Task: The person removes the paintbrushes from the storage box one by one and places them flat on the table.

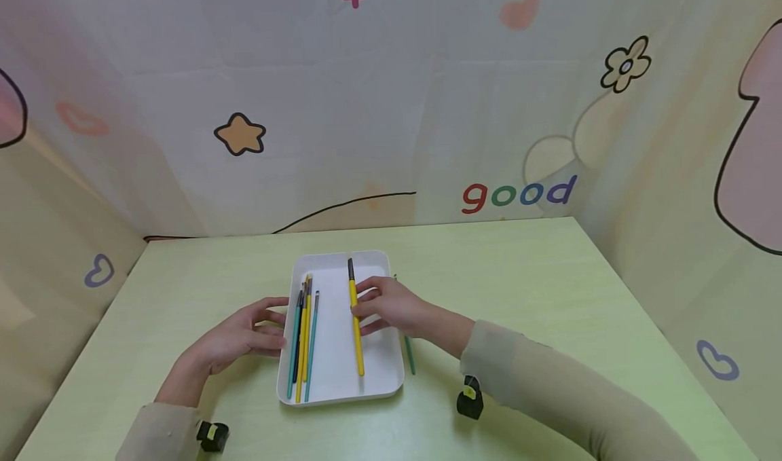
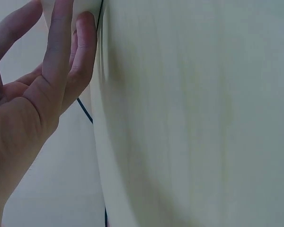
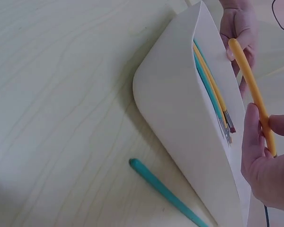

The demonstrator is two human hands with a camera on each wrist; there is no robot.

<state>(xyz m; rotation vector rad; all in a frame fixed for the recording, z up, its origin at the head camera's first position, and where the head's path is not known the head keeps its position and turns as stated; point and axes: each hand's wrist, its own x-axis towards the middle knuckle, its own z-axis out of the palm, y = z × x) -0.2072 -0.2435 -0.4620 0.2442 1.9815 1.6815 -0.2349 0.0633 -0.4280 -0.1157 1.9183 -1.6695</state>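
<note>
A yellow-handled paintbrush (image 1: 357,332) is pinched between the thumb and fingers of my right hand (image 1: 391,305), its dark bristle end pointing to the far side. It is held over the right half of a white rectangular tray (image 1: 336,390). Along the tray's left side lie several thin paintbrushes (image 1: 304,339), with teal, black and yellow handles. My left hand (image 1: 244,332) rests its extended fingers against the tray's left wall; in the left wrist view those fingers (image 2: 80,52) are at the tray's side.
On the table (image 1: 501,278), a teal paintbrush (image 3: 165,191) lies just right of the tray, partly hidden by my right hand in the head view. A printed cloth backdrop (image 1: 366,108) rises behind the table, with cloth on both sides too.
</note>
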